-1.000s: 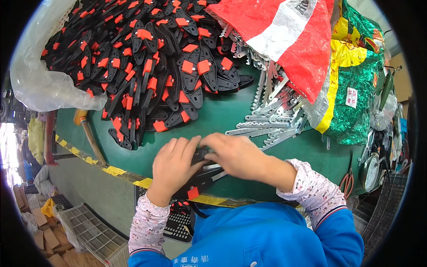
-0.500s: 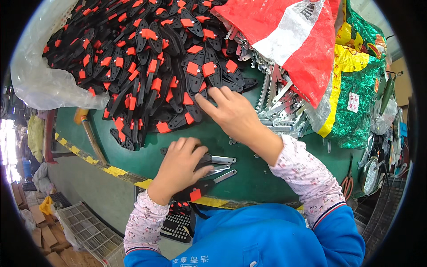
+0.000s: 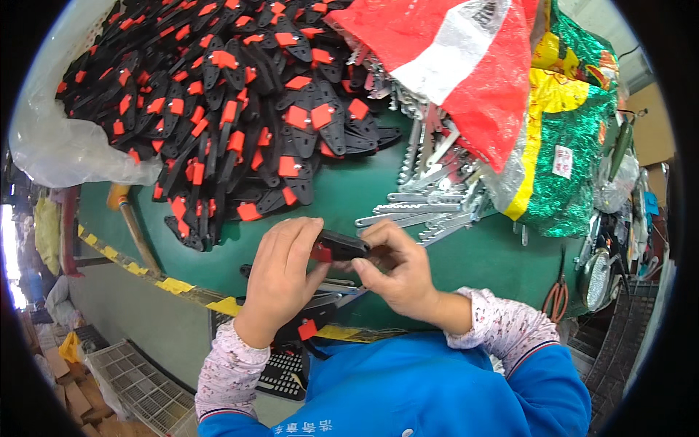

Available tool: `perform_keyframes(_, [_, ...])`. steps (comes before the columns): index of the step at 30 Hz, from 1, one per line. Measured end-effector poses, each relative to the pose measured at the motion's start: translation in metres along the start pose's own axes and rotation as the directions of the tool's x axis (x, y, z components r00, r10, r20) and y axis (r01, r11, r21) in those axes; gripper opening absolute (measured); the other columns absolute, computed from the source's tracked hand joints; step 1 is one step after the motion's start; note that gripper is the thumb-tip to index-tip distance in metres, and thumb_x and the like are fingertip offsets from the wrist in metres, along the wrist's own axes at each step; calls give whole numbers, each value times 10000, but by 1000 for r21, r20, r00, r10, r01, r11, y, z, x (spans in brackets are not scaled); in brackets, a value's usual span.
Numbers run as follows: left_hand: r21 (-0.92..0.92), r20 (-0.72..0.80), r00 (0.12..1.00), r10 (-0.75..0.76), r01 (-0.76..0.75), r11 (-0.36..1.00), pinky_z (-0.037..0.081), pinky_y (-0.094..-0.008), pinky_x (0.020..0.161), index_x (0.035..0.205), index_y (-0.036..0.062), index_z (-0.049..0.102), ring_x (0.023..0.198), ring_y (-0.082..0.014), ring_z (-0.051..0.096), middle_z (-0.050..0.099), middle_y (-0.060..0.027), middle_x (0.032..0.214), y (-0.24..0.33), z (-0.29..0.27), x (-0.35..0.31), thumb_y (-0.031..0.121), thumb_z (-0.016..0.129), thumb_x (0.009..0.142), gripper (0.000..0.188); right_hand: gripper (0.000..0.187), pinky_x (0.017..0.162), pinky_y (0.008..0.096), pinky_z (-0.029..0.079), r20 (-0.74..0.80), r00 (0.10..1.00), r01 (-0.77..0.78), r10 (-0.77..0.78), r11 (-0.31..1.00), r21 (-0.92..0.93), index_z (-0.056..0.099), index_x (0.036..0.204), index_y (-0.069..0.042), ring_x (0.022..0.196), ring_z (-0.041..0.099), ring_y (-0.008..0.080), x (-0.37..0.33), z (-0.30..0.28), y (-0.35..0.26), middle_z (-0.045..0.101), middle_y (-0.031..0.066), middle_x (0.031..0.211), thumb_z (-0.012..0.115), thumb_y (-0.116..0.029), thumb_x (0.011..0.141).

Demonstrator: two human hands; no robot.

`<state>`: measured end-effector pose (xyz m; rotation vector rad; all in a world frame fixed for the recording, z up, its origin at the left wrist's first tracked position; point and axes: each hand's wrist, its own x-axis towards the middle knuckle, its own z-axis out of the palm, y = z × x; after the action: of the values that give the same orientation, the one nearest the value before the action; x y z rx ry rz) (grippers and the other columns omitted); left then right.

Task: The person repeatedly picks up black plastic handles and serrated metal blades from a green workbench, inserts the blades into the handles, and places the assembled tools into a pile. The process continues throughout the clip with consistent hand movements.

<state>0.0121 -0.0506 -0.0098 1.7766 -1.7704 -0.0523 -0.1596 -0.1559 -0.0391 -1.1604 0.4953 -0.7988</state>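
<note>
A black plastic part (image 3: 344,245) with a red tab is held between my two hands over the near part of the green table. My left hand (image 3: 279,271) grips its left end, fingers closed beside the red tab. At the other end, the fingers and thumb of my right hand (image 3: 400,271) pinch it. Below the hands lie a few flat metal strips (image 3: 339,285), partly covered by my left hand. Close to the table's front edge is another black part with a red tab (image 3: 308,330).
A big heap of black parts with red tabs (image 3: 233,109) fills the far left. Notched metal strips (image 3: 437,197) spill from a red and white bag (image 3: 466,65), beside a green and yellow bag (image 3: 561,138). A hammer (image 3: 138,229) lies left, pliers (image 3: 558,297) right.
My right hand has come back from the heap toward me, now with a black part in its fingers. My left hand has risen from the metal strips and closed on the same part.
</note>
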Motion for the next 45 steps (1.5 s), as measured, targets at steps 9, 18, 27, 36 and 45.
perform_keyframes(9, [35,212,963,-165,161,986,544,-448,890,1345,-16,596,1027,-374,618,590,-172,1144,-6,-7,-11,80,851,765,641,103,814,412,516,513,850,518,-119,14,-855,682,914,-67,920,601,280,53,-99,-8,591,82,935,688,-98,816])
perform_keyframes(18, [-7,226,931,-287,296,955,529,-445,907,1380,28,588,1043,-379,616,580,-168,1155,-8,-10,-15,53,907,745,711,122,787,407,538,573,816,578,-74,111,-808,659,945,-65,919,629,284,67,-67,8,613,98,916,718,-60,838])
perform_keyframes(27, [27,218,943,-251,251,968,529,-454,895,1384,36,598,1045,-364,610,576,-152,1142,-15,-20,-20,63,896,753,699,147,774,410,549,507,856,278,101,736,-617,698,1085,-4,889,694,335,66,-46,-16,698,150,975,731,-33,945])
perform_keyframes(36, [51,224,953,-202,196,979,527,-453,927,1385,25,609,1069,-382,630,636,-172,1189,-9,-19,-17,72,892,752,695,167,827,461,561,569,821,417,46,632,-653,678,1024,-17,953,689,390,58,-33,-19,699,166,977,755,-130,928])
perform_keyframes(45, [23,207,963,-171,170,985,532,-467,915,1368,21,633,1052,-392,645,666,-177,1166,-6,-20,-9,73,878,768,650,300,686,455,581,613,790,580,22,300,-758,624,878,-74,836,723,321,51,-34,-9,684,103,842,791,-323,889])
